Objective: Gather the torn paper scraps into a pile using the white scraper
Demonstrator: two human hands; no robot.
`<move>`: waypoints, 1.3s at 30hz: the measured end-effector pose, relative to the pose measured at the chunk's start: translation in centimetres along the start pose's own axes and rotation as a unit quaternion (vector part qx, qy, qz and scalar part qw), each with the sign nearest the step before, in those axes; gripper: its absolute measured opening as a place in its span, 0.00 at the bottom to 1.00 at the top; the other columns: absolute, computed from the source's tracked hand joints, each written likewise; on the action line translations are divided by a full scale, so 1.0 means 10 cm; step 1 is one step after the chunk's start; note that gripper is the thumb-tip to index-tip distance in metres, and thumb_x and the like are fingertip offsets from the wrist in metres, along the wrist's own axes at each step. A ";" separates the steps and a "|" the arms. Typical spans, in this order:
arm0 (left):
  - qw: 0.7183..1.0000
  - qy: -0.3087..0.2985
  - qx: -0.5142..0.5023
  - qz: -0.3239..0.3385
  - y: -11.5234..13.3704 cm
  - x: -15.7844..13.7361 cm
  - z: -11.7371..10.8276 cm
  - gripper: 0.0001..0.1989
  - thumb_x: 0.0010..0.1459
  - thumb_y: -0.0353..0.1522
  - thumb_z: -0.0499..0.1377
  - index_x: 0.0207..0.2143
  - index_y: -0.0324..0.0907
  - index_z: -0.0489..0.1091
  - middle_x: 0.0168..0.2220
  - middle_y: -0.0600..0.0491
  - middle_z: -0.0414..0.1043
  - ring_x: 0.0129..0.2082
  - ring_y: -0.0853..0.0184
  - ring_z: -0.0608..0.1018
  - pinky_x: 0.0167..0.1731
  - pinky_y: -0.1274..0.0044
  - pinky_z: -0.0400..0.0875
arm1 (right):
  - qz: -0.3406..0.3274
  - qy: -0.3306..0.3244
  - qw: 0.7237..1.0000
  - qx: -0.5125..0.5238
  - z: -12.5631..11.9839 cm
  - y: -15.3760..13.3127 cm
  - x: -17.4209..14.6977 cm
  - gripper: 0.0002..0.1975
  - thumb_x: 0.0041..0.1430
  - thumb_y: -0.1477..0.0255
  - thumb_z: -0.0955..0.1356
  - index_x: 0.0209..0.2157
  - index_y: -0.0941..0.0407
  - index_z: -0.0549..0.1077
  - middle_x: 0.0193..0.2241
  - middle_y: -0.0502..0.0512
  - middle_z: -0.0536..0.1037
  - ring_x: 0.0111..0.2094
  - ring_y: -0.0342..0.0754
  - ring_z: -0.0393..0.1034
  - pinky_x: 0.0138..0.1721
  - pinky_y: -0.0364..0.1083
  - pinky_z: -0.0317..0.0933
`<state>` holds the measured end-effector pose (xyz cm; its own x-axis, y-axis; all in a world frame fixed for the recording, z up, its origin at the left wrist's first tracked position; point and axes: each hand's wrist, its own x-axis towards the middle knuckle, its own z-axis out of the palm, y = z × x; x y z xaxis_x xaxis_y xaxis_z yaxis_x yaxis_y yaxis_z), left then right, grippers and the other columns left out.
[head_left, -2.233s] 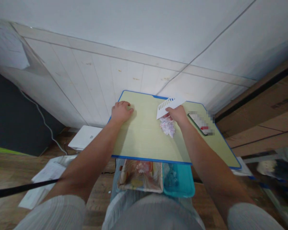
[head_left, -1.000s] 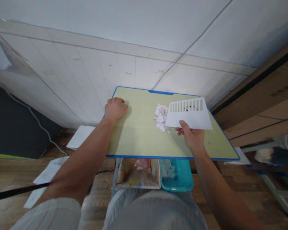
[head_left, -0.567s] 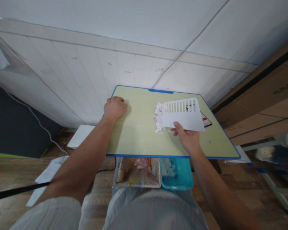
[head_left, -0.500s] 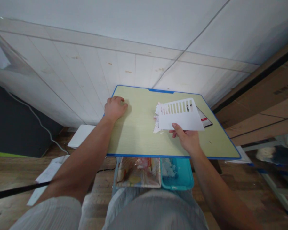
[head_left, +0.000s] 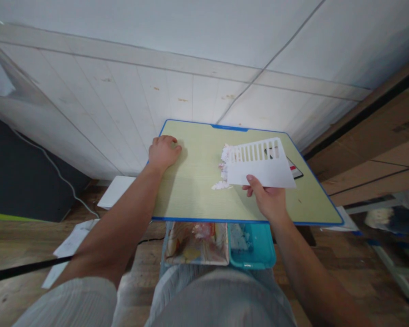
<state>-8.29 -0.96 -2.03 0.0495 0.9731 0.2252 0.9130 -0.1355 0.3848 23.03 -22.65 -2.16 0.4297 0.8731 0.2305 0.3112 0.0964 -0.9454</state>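
Note:
My right hand (head_left: 266,196) grips a white sheet with a row of slots cut in it (head_left: 259,172), thumb on top and fingers underneath. The slotted sheet is over the pale yellow table (head_left: 191,195), with small pinkish-white paper pieces (head_left: 222,175) at its left edge. Partly hidden behind the sheet lies a flat, dark-edged item with a red mark (head_left: 296,171). At the table's left edge rests my left hand (head_left: 164,152), its fingers loosely curved and apart from the thumb, holding nothing.
Below the table's front edge are a patterned tray (head_left: 197,259) with a clear plastic wrapper and a turquoise bin (head_left: 264,247) holding white bits. Cardboard boxes (head_left: 368,145) stand at the right. A cable (head_left: 279,52) runs down the wall behind.
The slotted sheet in my right hand has shifted slightly right. One paper piece now sticks out farther left at its lower left corner. My left hand has stayed in place.

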 end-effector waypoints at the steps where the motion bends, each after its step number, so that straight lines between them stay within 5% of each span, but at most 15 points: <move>1: 1.000 0.002 -0.002 0.000 -0.01 0.00 0.00 0.24 0.75 0.38 0.62 0.66 0.42 0.86 0.75 0.37 0.82 0.78 0.38 0.76 0.80 0.49 0.75 | 0.004 -0.011 1.000 -0.003 0.00 0.01 -0.02 0.27 0.65 0.41 0.81 0.32 0.50 0.80 0.23 0.55 0.83 0.23 0.54 0.80 0.28 0.51 0.79; 9: 1.000 -0.002 -0.007 0.000 -0.02 0.02 0.02 0.24 0.75 0.39 0.61 0.67 0.41 0.85 0.75 0.37 0.82 0.78 0.39 0.76 0.81 0.50 0.73 | 0.013 0.052 0.999 -0.005 -0.13 0.10 -0.08 0.27 0.64 0.42 0.82 0.33 0.51 0.82 0.24 0.57 0.85 0.22 0.53 0.79 0.27 0.51 0.77; 18: 1.000 -0.002 -0.008 0.000 -0.01 0.00 0.00 0.24 0.75 0.38 0.62 0.66 0.41 0.86 0.75 0.38 0.82 0.78 0.38 0.76 0.81 0.51 0.73 | 0.032 0.042 0.998 0.028 -0.33 0.25 -0.11 0.24 0.63 0.46 0.84 0.37 0.52 0.82 0.25 0.56 0.86 0.22 0.53 0.79 0.26 0.51 0.78; 26: 1.000 0.002 -0.006 0.001 -0.02 0.01 0.04 0.24 0.74 0.38 0.61 0.66 0.41 0.85 0.75 0.37 0.83 0.78 0.39 0.77 0.81 0.50 0.71 | 0.011 0.062 0.998 -0.002 -0.14 0.28 -0.14 0.27 0.68 0.43 0.81 0.31 0.49 0.78 0.21 0.53 0.81 0.27 0.56 0.85 0.34 0.52 0.82; 32: 1.000 0.007 -0.014 0.004 -0.03 0.01 0.05 0.23 0.75 0.39 0.62 0.65 0.42 0.85 0.75 0.38 0.83 0.77 0.40 0.77 0.82 0.52 0.71 | 0.028 0.076 0.997 0.014 -0.24 0.24 -0.15 0.25 0.64 0.45 0.83 0.38 0.52 0.82 0.25 0.56 0.86 0.22 0.53 0.79 0.26 0.51 0.77; 39: 1.000 -0.002 -0.017 -0.006 0.00 0.00 0.01 0.22 0.75 0.38 0.63 0.65 0.41 0.86 0.75 0.37 0.82 0.79 0.39 0.76 0.82 0.52 0.71 | 0.019 0.089 0.996 0.021 -0.34 0.15 -0.21 0.23 0.61 0.48 0.84 0.35 0.51 0.80 0.24 0.54 0.84 0.21 0.52 0.78 0.25 0.50 0.75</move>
<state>-8.29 -0.94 -2.14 0.0407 0.9754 0.2168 0.8995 -0.1303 0.4171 25.54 -25.98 -3.31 0.5847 0.7787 0.2276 0.2570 0.0883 -0.9624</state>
